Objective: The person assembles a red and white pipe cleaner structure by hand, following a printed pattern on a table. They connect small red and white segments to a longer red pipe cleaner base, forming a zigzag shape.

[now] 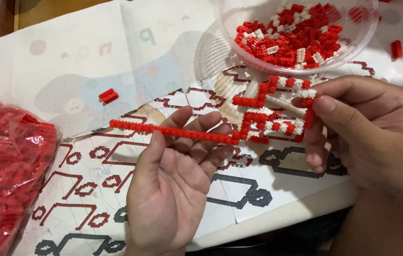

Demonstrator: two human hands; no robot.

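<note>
- Brick model (263, 118): red and white small-brick lattice with a long red bar, held above the counter (69, 61).
- Left hand (173, 189): palm up, fingers (201, 125) loosely spread beneath the bar.
- Right hand (367, 128): fingers (334, 116) pinch the model's right edge.
- Beyond the fingertips: clear bowl (362, 33) of bricks; instruction sheets (92, 189) underneath.

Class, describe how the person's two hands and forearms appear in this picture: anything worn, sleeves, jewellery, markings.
Both the left hand and the right hand are bare: no gloves, rings, watch or bracelets show. No sleeves reach the visible wrists. Fingernails look short and unpainted. No markings are visible.
</note>
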